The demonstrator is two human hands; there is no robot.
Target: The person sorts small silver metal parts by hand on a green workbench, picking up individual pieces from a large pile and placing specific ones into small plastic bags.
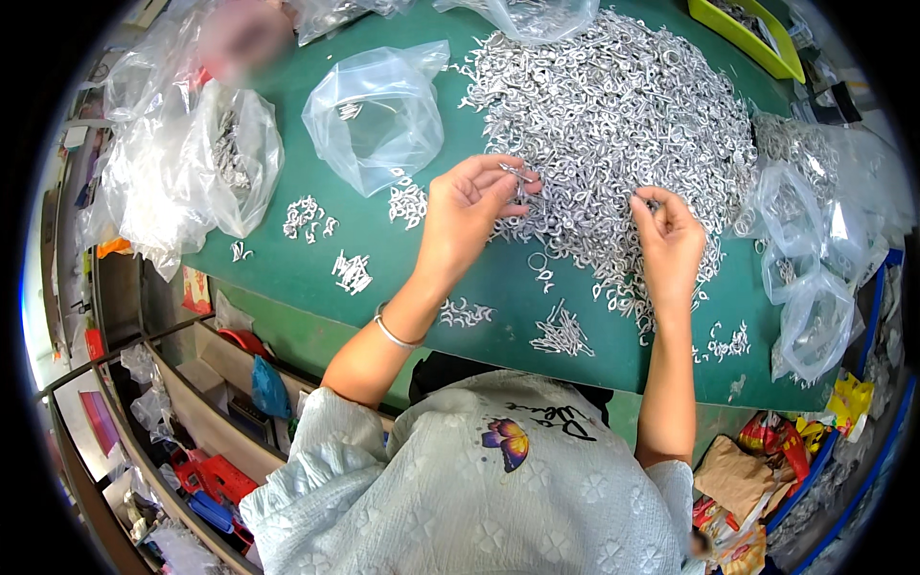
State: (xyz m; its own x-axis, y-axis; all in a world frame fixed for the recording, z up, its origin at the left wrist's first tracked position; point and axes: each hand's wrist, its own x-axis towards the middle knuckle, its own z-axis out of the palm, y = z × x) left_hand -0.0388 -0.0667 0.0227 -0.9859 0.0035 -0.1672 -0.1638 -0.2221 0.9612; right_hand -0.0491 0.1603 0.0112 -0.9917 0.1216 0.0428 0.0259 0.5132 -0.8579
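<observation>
A large heap of small silver metal pieces [613,105] covers the far right part of the green table [287,249]. My left hand [465,206] is closed at the heap's left edge, pinching a thin silver metal piece [516,173] between thumb and fingers. Over the heap's right side, my right hand [668,228] has its thumb and index finger pressed together; what is between them is too small to name. Nearer to me lie sorted little piles: straight pins [563,332], curved pieces [466,312], short rods [352,272] and hooked pieces [305,218].
An open clear plastic bag [369,158] stands left of the heap. More bags [230,158] crowd the far left, and others [815,307] line the right edge. A yellow-green tray [752,38] sits at the far right. Shelves with boxes [206,374] are below the table's left side.
</observation>
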